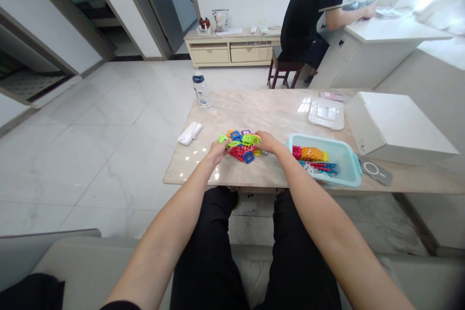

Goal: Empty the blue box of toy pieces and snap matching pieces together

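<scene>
A pile of colourful plastic interlocking pieces (240,152) in red, blue, yellow and orange lies on the marble-look table (261,111) in front of me. Over the pile, my left hand (218,150) is closed on a light-green interlocking piece (233,144). Opposite it, my right hand (267,142) pinches another light-green piece (250,139). The two green pieces meet or overlap; whether they are joined is too small to tell. Just right of my right forearm stands a light-blue plastic bin (347,167) with sorted orange, red, blue and white pieces inside.
A water bottle (202,92) and a white tissue pack (189,133) stand toward the table's left. Right of the bin are a grey phone-like object (376,172), a clear lid (326,114) and a white box (403,123). Another person (308,9) sits on a stool beyond.
</scene>
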`<state>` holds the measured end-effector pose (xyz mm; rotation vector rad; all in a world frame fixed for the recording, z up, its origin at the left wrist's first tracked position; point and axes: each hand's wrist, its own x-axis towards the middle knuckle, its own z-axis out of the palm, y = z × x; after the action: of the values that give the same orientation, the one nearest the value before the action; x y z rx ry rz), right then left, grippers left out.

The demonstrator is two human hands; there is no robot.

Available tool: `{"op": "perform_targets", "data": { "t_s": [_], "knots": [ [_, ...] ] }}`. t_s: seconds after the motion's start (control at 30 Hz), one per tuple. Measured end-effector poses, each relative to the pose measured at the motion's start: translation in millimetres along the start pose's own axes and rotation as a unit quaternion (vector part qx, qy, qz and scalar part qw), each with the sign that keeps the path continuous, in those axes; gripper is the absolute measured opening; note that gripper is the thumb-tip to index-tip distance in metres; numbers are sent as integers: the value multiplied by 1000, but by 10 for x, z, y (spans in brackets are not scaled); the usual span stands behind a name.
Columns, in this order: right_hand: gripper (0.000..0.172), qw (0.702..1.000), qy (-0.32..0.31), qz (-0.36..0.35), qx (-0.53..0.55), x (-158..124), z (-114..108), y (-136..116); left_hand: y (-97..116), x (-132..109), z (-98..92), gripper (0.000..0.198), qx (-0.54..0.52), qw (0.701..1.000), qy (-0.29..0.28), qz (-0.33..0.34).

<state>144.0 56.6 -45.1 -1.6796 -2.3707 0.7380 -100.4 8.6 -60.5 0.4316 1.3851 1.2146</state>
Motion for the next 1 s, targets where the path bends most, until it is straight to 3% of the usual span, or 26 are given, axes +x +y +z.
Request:
{"op": "perform_targets", "data": {
  "t_s": [0.23,0.47,0.63,1.0],
  "knots": [
    [50,1000,-12,-20,-16,-137,-100,42,-53,-52,96,33,0,1000,4,6],
    [51,998,20,-64,-6,-249,-268,64,-102,-35,373,33,-11,997,32,76],
    [48,997,39,-68,-4,-328,-349,126,-169,-31,519,30,25,996,30,80],
    [42,990,64,-122,-6,-450,-503,317,-147,13,433,21,108,990,23,90]
  ]
}}
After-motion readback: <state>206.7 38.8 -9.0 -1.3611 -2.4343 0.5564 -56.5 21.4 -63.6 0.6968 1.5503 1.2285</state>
